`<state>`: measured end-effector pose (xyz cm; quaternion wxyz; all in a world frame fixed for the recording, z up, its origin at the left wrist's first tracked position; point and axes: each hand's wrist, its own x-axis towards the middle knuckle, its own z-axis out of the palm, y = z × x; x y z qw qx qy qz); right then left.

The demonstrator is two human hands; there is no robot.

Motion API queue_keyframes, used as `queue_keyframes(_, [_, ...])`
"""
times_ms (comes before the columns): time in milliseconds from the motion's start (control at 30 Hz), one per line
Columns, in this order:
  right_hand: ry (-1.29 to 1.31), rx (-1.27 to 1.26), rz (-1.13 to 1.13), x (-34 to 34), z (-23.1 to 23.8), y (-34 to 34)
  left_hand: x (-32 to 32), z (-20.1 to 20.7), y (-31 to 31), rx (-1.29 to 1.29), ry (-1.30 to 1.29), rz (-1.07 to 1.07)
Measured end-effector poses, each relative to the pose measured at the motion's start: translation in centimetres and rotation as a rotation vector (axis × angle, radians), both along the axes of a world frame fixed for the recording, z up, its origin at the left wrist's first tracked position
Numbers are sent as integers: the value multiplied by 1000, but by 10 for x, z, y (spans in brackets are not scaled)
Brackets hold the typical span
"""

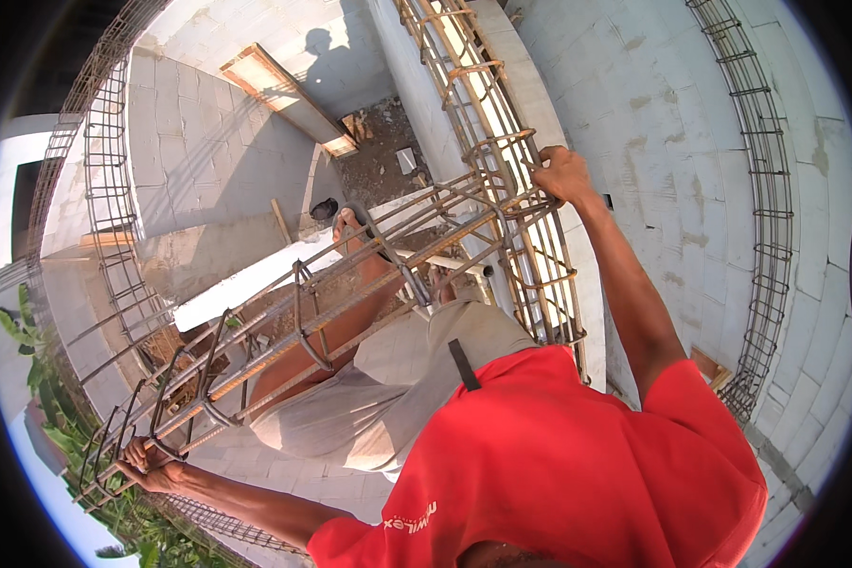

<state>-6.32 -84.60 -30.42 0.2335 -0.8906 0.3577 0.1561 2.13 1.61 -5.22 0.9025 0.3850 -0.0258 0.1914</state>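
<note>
Long cage (500, 140): rusty rebar with bent ties, running along a pale wall; using this as my landmark for everything below
Crossing cage (331, 317): the other rebar piece, slants off the left side of the long cage, its near end meeting the bars there, its far end way out left
Left hand (151, 464): well left of the long cage, out at the far end of the crossing cage, fingers wrapped round the bars and ties there
Right hand (563, 175): right at the long cage, just above where the two meet, fingers curled onto its edge; can't tell which bar they've got
Shorts (379, 379): light grey, just left of the long cage, partly behind the crossing cage's bars
Shirt (559, 454): bright red, just below the bottom end of the long cage
Bare foot (347, 222): left of the long cage, beyond the crossing cage
Wooden panel (293, 99): leaning, left of the long cage, person-shaped shadow on the wall beside it
Block wall (625, 114): big and grey, right of the long cage
Third cage (760, 142): well right of the long cage, against those blocks
Greenery (52, 398): leafy stuff, far left of the long cage
</note>
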Motion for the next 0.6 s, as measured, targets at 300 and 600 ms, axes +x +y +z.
queue_keyframes(300, [-119,-43,-9,-8,-14,3,54,-59,18,11,157,141])
queue_keyframes(600, [-43,7,28,-2,-11,-2,123,-111,31,35,368,77])
